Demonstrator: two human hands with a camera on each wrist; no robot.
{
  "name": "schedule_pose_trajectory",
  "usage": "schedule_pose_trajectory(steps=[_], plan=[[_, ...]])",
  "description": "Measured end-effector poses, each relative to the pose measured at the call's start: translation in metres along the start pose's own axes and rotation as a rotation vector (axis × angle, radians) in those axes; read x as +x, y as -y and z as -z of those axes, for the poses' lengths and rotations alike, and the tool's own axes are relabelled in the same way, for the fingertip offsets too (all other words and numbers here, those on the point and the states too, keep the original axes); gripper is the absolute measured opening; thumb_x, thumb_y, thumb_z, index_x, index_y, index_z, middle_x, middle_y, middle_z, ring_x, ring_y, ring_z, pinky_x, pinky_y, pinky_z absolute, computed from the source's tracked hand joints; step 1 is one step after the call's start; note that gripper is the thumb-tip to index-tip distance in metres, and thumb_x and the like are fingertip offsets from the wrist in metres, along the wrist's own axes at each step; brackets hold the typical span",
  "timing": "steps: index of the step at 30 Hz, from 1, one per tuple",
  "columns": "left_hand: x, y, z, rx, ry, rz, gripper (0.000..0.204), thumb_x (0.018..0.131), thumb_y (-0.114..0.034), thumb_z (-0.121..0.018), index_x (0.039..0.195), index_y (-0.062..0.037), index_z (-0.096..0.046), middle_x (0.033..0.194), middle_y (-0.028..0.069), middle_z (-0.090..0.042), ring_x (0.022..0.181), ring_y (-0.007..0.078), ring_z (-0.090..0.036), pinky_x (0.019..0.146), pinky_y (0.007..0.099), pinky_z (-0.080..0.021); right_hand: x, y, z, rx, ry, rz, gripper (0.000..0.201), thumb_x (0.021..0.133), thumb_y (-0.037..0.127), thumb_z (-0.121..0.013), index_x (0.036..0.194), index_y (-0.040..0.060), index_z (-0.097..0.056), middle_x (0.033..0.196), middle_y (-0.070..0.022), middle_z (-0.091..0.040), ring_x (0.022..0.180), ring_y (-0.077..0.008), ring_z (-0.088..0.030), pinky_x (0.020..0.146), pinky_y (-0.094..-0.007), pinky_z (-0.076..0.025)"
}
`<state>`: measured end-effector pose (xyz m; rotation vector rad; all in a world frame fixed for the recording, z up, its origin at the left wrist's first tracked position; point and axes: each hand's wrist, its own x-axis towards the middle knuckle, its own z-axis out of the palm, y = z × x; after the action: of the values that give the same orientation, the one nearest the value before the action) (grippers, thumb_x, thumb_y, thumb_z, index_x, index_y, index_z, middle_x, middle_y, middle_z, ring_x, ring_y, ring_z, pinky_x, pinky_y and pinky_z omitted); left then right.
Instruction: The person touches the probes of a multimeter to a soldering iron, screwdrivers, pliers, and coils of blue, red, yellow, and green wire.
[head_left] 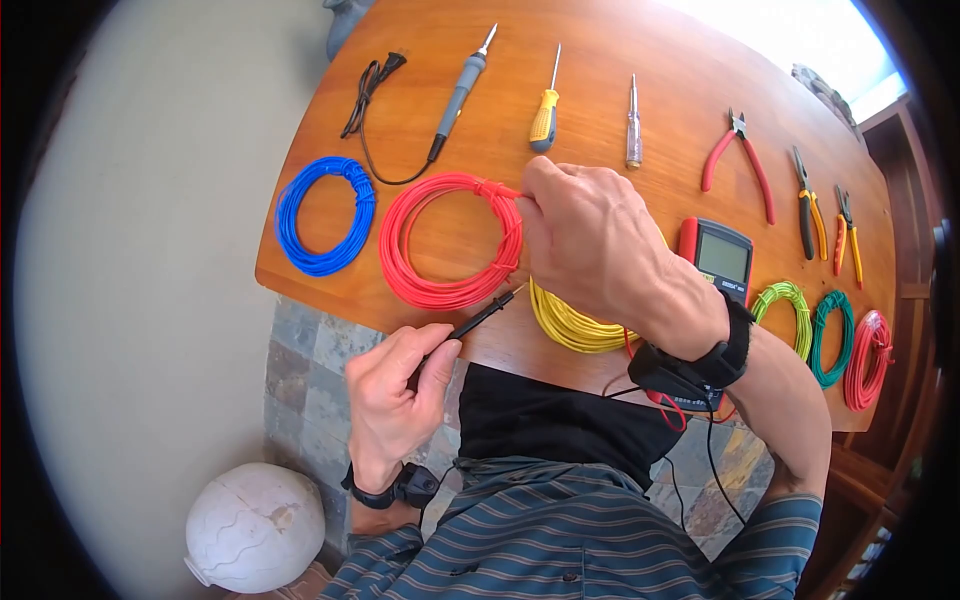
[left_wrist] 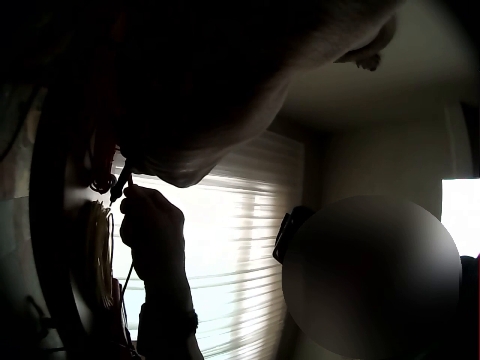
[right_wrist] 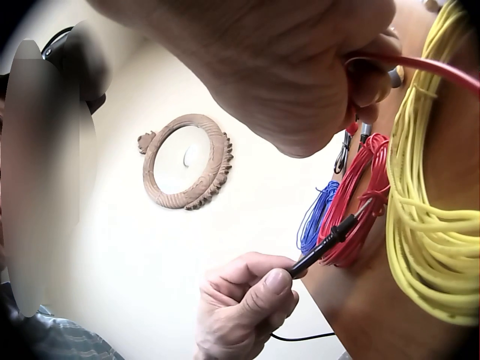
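My left hand (head_left: 400, 388) grips a black probe (head_left: 484, 314) between thumb and fingers, its metal tip pointing at the gap between the red wire coil (head_left: 393, 245) and the yellow wire coil (head_left: 572, 330). In the right wrist view the black probe (right_wrist: 324, 249) has its tip in front of the red coil (right_wrist: 346, 214); contact is unclear. My right hand (head_left: 610, 245), above the yellow coil, has its fingers curled round a red probe (head_left: 508, 193) at the red coil's upper right. A red lead (right_wrist: 442, 69) runs from that hand. The multimeter (head_left: 724, 254) lies partly under my right forearm.
A blue coil (head_left: 287, 222) lies at the left, with a soldering iron (head_left: 460, 100), two screwdrivers and several pliers along the back. Green and red coils (head_left: 866, 365) are at the right. The table's front edge runs beneath my hands; a white pot (head_left: 255, 525) stands on the floor.
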<state>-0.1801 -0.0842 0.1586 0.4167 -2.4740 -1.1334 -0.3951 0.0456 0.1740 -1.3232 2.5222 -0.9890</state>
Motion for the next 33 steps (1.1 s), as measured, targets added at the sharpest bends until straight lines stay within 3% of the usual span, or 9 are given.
schedule_pose_trajectory(steps=[14,16,21,23,25,26,27,29,33], plan=[[0.0,0.002,0.005,-0.022,0.01,-0.001,0.012,0.092,0.003,-0.079,0.103,0.0049,-0.075,0.072,0.0057,-0.064,0.062,0.0115,-0.057,0.057,0.0258,-0.042,0.004,-0.001,-0.005,-0.028,0.08,-0.043,0.017,0.096,0.007,-0.061,0.085,-0.0053,-0.059,0.078,-0.0284,-0.064,0.075,-0.0496,-0.064,0.07,-0.0543,-0.05],[-0.001,0.002,0.005,-0.03,-0.008,0.0,0.015,0.089,0.003,-0.08,0.103,0.002,-0.075,0.073,0.0102,-0.064,0.058,0.0188,-0.059,0.054,0.0299,-0.043,0.004,-0.001,-0.008,-0.021,0.046,-0.03,0.017,0.096,0.008,-0.062,0.085,-0.0051,-0.059,0.078,-0.0282,-0.064,0.075,-0.0494,-0.064,0.07,-0.0542,-0.05],[-0.002,-0.001,0.006,-0.041,-0.023,-0.012,0.015,0.088,0.003,-0.08,0.103,0.0018,-0.075,0.072,0.0106,-0.065,0.059,0.0192,-0.061,0.055,0.0296,-0.045,0.003,0.0,-0.009,0.018,-0.026,0.031,0.016,0.096,0.007,-0.062,0.085,-0.0047,-0.06,0.078,-0.0274,-0.064,0.075,-0.0489,-0.064,0.069,-0.0538,-0.05],[-0.001,0.0,0.012,-0.047,-0.02,0.004,0.015,0.088,0.003,-0.08,0.103,0.0016,-0.076,0.072,0.0109,-0.065,0.059,0.0193,-0.061,0.055,0.0297,-0.046,0.003,0.0,-0.008,-0.054,0.079,-0.017,0.017,0.097,0.008,-0.062,0.086,-0.0047,-0.06,0.077,-0.0268,-0.064,0.074,-0.0482,-0.064,0.069,-0.0533,-0.05],[-0.002,0.004,0.019,-0.036,-0.107,-0.055,0.019,0.087,0.003,-0.081,0.105,0.0013,-0.076,0.071,0.0117,-0.066,0.058,0.0187,-0.061,0.056,0.0295,-0.046,0.003,0.001,-0.007,-0.041,0.042,0.013,0.016,0.096,0.008,-0.063,0.087,-0.0049,-0.061,0.077,-0.0265,-0.065,0.074,-0.0475,-0.065,0.068,-0.0525,-0.05],[-0.002,0.009,0.026,0.037,-0.186,-0.075,0.016,0.091,0.001,-0.079,0.107,0.0011,-0.076,0.071,0.0044,-0.065,0.058,0.0114,-0.057,0.054,0.0266,-0.043,0.005,0.004,-0.006,-0.03,0.005,0.03,0.015,0.096,0.007,-0.064,0.087,-0.0051,-0.061,0.076,-0.0263,-0.065,0.074,-0.0468,-0.065,0.068,-0.0518,-0.051],[-0.002,0.015,0.033,0.042,-0.192,-0.07,0.016,0.091,0.001,-0.079,0.107,0.0011,-0.076,0.071,0.0044,-0.065,0.058,0.0114,-0.057,0.054,0.0266,-0.043,0.007,0.008,-0.005,-0.026,0.01,0.037,0.015,0.096,0.007,-0.064,0.087,-0.0051,-0.061,0.076,-0.0263,-0.065,0.074,-0.0468,-0.065,0.068,-0.0518,-0.051],[0.001,0.027,0.047,-0.059,-0.506,0.189,0.011,0.098,-0.004,-0.075,0.108,0.0011,-0.076,0.074,-0.0044,-0.062,0.062,0.0042,-0.052,0.054,0.0231,-0.038,0.013,0.017,0.003,0.0,-0.078,0.089,0.012,0.095,0.004,-0.067,0.089,-0.0053,-0.063,0.076,-0.0252,-0.066,0.073,-0.045,-0.066,0.066,-0.0498,-0.051],[0.038,0.066,0.069,-0.136,-0.578,0.208,0.011,0.103,-0.008,-0.071,0.108,0.0014,-0.076,0.077,-0.0081,-0.059,0.066,0.0007,-0.047,0.055,0.0211,-0.035,0.034,0.032,-0.001,0.055,-0.094,0.174,0.01,0.095,0.003,-0.066,0.089,-0.0049,-0.063,0.073,-0.0241,-0.066,0.068,-0.0442,-0.066,0.064,-0.0504,-0.051]])
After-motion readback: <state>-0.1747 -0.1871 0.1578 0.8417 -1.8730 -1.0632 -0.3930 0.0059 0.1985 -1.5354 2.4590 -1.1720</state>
